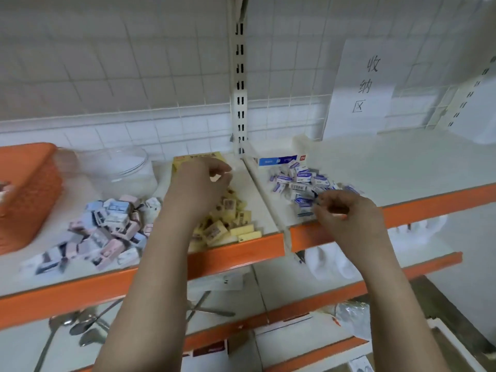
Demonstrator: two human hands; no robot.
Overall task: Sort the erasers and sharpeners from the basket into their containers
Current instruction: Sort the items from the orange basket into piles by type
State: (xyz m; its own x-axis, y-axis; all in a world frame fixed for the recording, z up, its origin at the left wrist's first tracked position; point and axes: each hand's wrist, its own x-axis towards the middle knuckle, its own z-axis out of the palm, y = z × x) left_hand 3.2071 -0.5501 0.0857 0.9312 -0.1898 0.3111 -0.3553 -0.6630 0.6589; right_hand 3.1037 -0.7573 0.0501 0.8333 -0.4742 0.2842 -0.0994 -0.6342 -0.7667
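Three piles lie on the shelf: pastel pink and blue sharpeners (107, 226), yellow erasers (228, 224), and white-and-blue erasers (300, 181). A yellow box (182, 161) stands behind the yellow pile. Behind the white-and-blue pile lies a blue-and-white box (279, 159). My left hand (201, 183) hovers over the yellow box and the back of the yellow pile, its curled fingers pinching a small pale eraser. My right hand (346, 210) is at the front edge of the white-and-blue pile and pinches one of those erasers in its fingertips.
An orange basket (24, 194) stands at the far left, with a clear plastic jar (120, 167) beside it. The shelf has an orange front lip (236, 251) and a gap between its two boards. Lower shelves hold spoons (80, 326) and packages. A paper sign (367, 84) hangs on the wire grid.
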